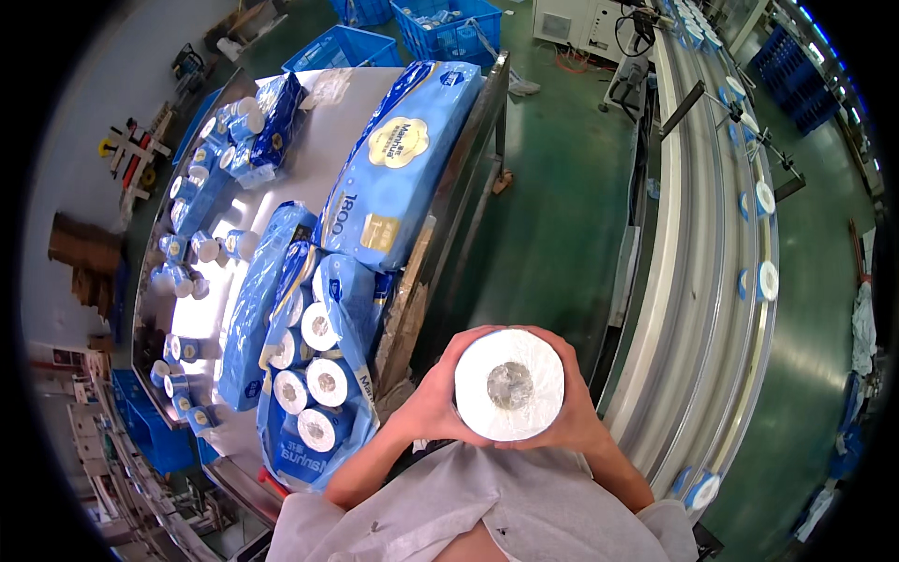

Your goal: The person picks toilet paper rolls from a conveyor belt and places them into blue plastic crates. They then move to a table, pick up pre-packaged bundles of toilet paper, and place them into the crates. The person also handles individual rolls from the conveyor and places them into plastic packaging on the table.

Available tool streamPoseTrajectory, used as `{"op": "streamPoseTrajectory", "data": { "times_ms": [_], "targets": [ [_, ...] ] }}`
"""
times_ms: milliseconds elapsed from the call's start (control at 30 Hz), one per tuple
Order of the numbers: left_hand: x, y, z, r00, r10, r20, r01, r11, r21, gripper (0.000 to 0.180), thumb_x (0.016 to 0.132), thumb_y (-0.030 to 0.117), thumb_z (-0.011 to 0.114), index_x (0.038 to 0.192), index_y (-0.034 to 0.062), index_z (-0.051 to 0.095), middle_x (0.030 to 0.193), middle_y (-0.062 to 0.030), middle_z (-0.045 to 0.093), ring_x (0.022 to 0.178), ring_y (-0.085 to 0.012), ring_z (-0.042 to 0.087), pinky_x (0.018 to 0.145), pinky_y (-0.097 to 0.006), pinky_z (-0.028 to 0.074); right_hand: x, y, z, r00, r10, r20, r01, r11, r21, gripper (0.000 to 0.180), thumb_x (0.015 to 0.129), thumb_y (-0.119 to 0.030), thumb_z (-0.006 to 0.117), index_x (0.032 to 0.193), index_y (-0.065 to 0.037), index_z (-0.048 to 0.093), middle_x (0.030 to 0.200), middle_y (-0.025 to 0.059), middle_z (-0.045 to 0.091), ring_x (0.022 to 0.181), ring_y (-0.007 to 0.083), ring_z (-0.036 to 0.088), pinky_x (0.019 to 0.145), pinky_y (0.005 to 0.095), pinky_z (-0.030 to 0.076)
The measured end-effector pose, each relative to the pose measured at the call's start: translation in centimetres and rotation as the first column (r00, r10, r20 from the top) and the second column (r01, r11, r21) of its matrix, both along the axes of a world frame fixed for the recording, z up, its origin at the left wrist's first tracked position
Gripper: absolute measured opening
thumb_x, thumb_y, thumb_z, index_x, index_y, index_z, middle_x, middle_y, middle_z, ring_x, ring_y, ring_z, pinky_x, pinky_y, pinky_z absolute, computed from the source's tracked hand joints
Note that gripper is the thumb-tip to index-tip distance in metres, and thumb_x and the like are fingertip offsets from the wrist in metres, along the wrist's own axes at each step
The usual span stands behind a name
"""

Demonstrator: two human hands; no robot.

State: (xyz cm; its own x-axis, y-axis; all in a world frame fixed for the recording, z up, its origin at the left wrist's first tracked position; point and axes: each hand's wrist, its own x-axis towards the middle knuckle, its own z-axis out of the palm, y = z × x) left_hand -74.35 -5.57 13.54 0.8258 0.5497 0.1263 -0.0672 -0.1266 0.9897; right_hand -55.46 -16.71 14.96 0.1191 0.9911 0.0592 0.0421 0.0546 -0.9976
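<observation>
Between my two hands, close in front of my body, is a white toilet paper roll, its round end with the hollow core facing up. My left hand wraps its left side. On the other side, my right hand is curved around it too; parts of both hands' fingers are hidden by the roll. To the left on the metal table, an open blue plastic bag holds several toilet rolls with their ends showing. Behind it lies a long, filled blue pack.
The metal table also carries loose wrapped rolls and a flat blue bag. On my right runs a conveyor with rolls along its far side. Blue crates stand beyond the table.
</observation>
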Motion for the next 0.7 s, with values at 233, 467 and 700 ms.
{"op": "streamPoseTrajectory", "data": {
  "times_ms": [233, 467, 700],
  "targets": [
    [0.4, -0.2, -2.3, 1.0, -0.005, 0.016, 0.007, 0.996, -0.092, 0.119, 0.051, 0.024, 0.098, 0.15, 0.0051, 0.034, 0.143, -0.0144, 0.048, 0.134, -0.0281, 0.049, 0.114, -0.042, 0.038, -0.1, -1.0, -1.4, 0.987, -0.16, -0.024, 0.161, 0.986, 0.038, 0.115, 0.049, -0.027, 0.103, 0.144, -0.006, 0.041, 0.137, 0.0137, 0.05, 0.132, 0.0282, 0.048, 0.111, 0.0408, 0.039],
    [2.2, -2.1, -8.0, 0.949, 0.313, 0.035, -0.236, 0.78, -0.579, 0.115, 0.054, 0.029, 0.098, 0.148, 0.0004, 0.038, 0.143, -0.014, 0.053, 0.131, -0.0288, 0.055, 0.112, -0.044, 0.043, 0.9, -2.0, -3.5, 0.982, -0.1, -0.159, 0.068, 0.978, -0.197, 0.126, 0.063, -0.028, 0.097, 0.16, -0.006, 0.02, 0.156, 0.0174, 0.036, 0.145, 0.0282, 0.035, 0.119, 0.0389, 0.029],
    [3.8, -2.4, -8.3, 0.987, 0.16, 0.034, -0.125, 0.873, -0.471, 0.114, 0.059, 0.034, 0.096, 0.147, -0.0022, 0.034, 0.139, -0.013, 0.052, 0.128, -0.0268, 0.054, 0.109, -0.043, 0.045, 0.3, -3.9, -2.5, 0.929, -0.346, 0.13, 0.36, 0.926, -0.111, 0.108, 0.064, -0.029, 0.096, 0.15, -0.004, 0.036, 0.143, 0.0169, 0.05, 0.131, 0.0294, 0.053, 0.111, 0.0413, 0.04]
  ]
}}
